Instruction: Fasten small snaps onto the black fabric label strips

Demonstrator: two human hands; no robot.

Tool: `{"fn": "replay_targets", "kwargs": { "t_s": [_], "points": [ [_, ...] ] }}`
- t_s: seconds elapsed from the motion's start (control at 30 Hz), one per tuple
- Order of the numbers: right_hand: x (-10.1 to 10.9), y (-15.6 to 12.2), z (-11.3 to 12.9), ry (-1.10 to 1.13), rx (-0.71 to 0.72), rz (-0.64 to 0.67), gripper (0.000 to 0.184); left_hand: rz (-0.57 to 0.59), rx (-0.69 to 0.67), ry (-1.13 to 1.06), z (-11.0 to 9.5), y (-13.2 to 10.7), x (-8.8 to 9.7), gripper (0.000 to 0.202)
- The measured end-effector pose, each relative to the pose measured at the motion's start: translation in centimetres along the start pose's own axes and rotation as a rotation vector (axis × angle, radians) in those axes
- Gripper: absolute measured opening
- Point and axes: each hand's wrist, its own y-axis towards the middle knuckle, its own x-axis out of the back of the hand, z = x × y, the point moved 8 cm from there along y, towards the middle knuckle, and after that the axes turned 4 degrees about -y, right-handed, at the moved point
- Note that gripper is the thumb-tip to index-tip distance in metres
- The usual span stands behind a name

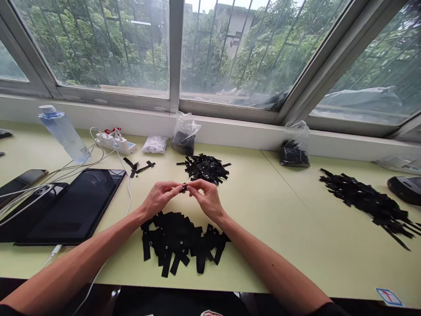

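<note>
My left hand (157, 198) and my right hand (208, 200) meet over the table, fingertips pinched on one small black fabric label (184, 188), which looks bent or folded between them. Just below the hands lies a spread pile of black fabric labels (177, 239), some showing a white letter M. Beyond the fingers sits a second heap of black labels (207, 167), with small pale marks on some pieces. The far side of the held label is hidden by my fingers.
A tablet (75, 210), phones and white cables lie at left, near a water bottle (64, 131) and power strip (115, 142). Plastic bags of black pieces (184, 140) (294, 153) stand by the window. Another black heap (365, 199) is at right.
</note>
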Motion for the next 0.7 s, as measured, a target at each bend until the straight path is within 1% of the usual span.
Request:
{"fn": "replay_targets", "kwargs": {
  "t_s": [0.13,0.23,0.4,0.57,0.7],
  "points": [
    [-0.2,0.1,-0.4,0.055,-0.02,0.031,0.021,-0.045,-0.069,0.077,0.1,0.0,0.4,0.025],
    [-0.3,-0.1,0.1,0.029,0.007,0.045,0.02,-0.083,-0.126,0.138,-0.4,-0.1,0.5,0.023],
    [-0.2,-0.4,1.2,-0.137,0.101,0.022,0.016,-0.099,-0.171,0.198,-1.1,-0.3,0.5,0.021],
    [-0.3,-0.7,1.8,-0.286,0.196,-0.018,0.009,-0.082,-0.18,0.181,-1.2,-0.3,0.3,0.019],
    [-0.5,-1.0,2.2,-0.427,0.302,-0.043,0.009,-0.08,-0.179,0.162,-1.2,-0.3,0.2,0.018]
  ]
}}
